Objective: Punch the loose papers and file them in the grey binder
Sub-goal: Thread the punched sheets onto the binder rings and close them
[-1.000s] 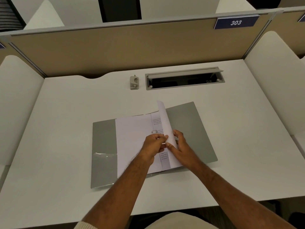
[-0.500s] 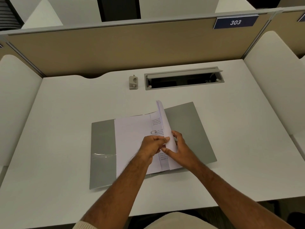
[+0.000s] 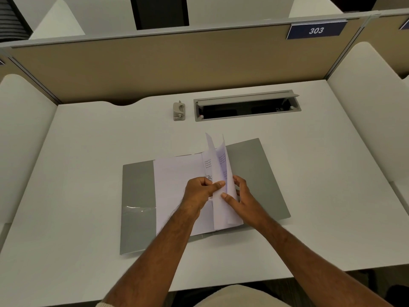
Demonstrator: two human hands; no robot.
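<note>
The grey binder (image 3: 137, 196) lies open flat on the white desk (image 3: 88, 140), with white papers (image 3: 177, 185) resting on its left half. Some sheets (image 3: 218, 160) stand upright over the binder's middle, split into two leaves at the top. My left hand (image 3: 199, 192) pinches these sheets from the left, thumb on the paper. From the right, my right hand (image 3: 240, 199) holds the same sheets, thumb against their front. The binder rings are mostly hidden behind my hands. A small grey hole punch (image 3: 178, 111) sits at the back of the desk.
An open cable tray (image 3: 246, 106) is sunk into the desk right of the punch. A beige partition (image 3: 177, 65) with a "303" label (image 3: 316, 30) closes the back. White side panels stand at left (image 3: 20, 129) and right (image 3: 371, 107).
The upright sheets have fanned apart at the top into two leaves. My left thumb has slid further right over the paper. The binder has not moved.
</note>
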